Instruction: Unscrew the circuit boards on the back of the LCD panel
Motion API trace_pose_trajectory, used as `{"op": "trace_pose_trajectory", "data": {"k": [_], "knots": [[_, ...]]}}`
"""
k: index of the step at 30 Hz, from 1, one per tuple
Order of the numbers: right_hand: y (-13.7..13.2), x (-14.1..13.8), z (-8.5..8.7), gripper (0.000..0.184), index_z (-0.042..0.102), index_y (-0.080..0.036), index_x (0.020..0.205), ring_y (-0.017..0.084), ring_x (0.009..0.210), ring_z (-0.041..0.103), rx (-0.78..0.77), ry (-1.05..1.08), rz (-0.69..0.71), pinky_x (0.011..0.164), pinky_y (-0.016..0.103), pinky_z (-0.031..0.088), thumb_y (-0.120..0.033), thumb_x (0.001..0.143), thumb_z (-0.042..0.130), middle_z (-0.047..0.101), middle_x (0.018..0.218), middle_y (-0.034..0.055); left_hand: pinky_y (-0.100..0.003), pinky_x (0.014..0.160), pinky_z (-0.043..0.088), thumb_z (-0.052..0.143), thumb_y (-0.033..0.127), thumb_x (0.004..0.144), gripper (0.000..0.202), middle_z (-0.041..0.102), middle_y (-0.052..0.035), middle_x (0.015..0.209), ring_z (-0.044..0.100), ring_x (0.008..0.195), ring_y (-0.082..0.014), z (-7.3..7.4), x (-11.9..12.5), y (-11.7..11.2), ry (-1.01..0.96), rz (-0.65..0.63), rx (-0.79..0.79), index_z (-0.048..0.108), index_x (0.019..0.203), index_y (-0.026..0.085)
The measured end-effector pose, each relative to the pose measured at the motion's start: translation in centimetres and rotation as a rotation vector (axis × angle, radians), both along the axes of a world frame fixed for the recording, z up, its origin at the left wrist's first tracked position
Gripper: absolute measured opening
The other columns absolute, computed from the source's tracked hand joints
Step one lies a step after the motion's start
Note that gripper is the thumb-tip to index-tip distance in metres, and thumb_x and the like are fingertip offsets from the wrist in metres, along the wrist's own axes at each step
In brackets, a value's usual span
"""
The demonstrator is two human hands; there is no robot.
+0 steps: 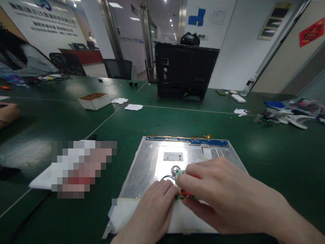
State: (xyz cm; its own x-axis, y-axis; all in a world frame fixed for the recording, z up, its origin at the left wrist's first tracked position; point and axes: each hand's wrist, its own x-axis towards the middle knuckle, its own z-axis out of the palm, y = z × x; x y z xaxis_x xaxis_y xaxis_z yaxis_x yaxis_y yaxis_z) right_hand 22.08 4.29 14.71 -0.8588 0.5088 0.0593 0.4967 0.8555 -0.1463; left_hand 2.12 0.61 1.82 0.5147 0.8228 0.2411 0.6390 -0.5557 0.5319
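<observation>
A flat metal-backed display panel (pixel 152 159) lies on the green table in front of me, with a blue circuit strip (pixel 188 140) along its far edge. My right hand (pixel 215 189) pinches a small green circuit board (pixel 183 193) over the panel's near part, fingers closed round it. My left hand (pixel 154 206) rests beside it with fingertips bent onto the same small board. A white sheet (pixel 122 213) lies under the panel's near edge.
A black metal chassis (pixel 185 71) stands upright at the back. A small open cardboard box (pixel 94 100) and paper scraps (pixel 133 107) lie left of it. Loose parts and tools (pixel 286 115) clutter the far right. Another person's hand (pixel 7 113) rests at the left edge.
</observation>
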Motion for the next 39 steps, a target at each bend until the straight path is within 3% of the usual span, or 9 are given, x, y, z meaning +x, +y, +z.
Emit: {"op": "trace_pose_trajectory", "data": {"k": [4,13,18,22,26,34,39], "knots": [[0.15,0.02,-0.15,0.017,0.047,-0.025,0.086,0.014,0.056,0.04,0.036,-0.002,-0.008,0.051,0.03,0.016,-0.036,0.096,0.055,0.057,0.071,-0.0047,-0.044,0.075,0.055,0.041,0.007,0.084,0.023,0.066,-0.0091,0.096,0.062,0.086,-0.0277,-0.04,-0.14,0.14,0.031,-0.007,-0.005,0.058,0.096,0.019],[-0.01,-0.17,-0.08,0.004,0.046,-0.024,0.091,0.014,0.059,0.043,0.033,-0.008,-0.008,0.052,0.031,0.019,-0.021,0.093,0.048,0.059,0.076,-0.0035,-0.042,0.076,0.055,0.041,0.007,0.084,0.023,0.064,-0.0079,0.094,0.062,0.086,-0.0261,-0.15,-0.07,0.05,0.01,-0.001,0.043,0.057,0.094,0.019],[-0.12,-0.16,0.12,0.013,0.045,-0.024,0.097,0.014,0.062,0.045,-0.029,0.018,0.01,0.052,0.031,0.021,-0.017,0.088,0.051,0.062,0.085,-0.0027,-0.041,0.077,0.055,0.042,0.007,0.085,0.027,0.065,-0.0077,0.096,0.062,0.086,-0.0254,-0.02,-0.03,0.07,-0.001,0.001,0.055,0.059,0.102,0.019],[0.05,-0.04,0.27,0.007,0.048,-0.024,0.094,0.014,0.062,0.046,-0.038,0.007,-0.001,0.053,0.03,0.019,-0.027,0.093,0.054,0.062,0.082,-0.0024,-0.041,0.079,0.055,0.042,0.006,0.082,0.027,0.066,-0.0084,0.097,0.062,0.087,-0.0255,-0.01,-0.08,0.07,0.012,0.005,0.026,0.06,0.098,0.019],[0.27,0.0,0.21,0.017,0.05,-0.024,0.088,0.013,0.057,0.042,0.006,0.014,0.006,0.051,0.03,0.016,-0.037,0.095,0.056,0.059,0.073,-0.0034,-0.04,0.075,0.055,0.042,0.005,0.079,0.029,0.066,-0.0079,0.096,0.062,0.087,-0.026,-0.09,-0.05,0.07,-0.002,0.002,0.011,0.059,0.099,0.019],[0.07,-0.29,0.09,0.003,0.048,-0.023,0.092,0.014,0.059,0.045,0.003,0.001,-0.008,0.052,0.03,0.018,-0.021,0.093,0.049,0.061,0.078,-0.0024,-0.042,0.078,0.055,0.041,0.006,0.083,0.025,0.066,-0.0087,0.096,0.062,0.088,-0.0266,-0.11,-0.01,0.08,0.012,0.008,0.022,0.059,0.095,0.019],[-0.19,-0.16,0.35,0.014,0.047,-0.024,0.099,0.014,0.066,0.05,-0.062,0.007,0.02,0.054,0.031,0.022,-0.019,0.088,0.053,0.063,0.087,-0.0025,-0.042,0.077,0.054,0.04,0.008,0.087,0.027,0.066,-0.0086,0.099,0.062,0.088,-0.0265,-0.27,-0.02,0.04,-0.017,0.007,0.024,0.058,0.103,0.02]]}}
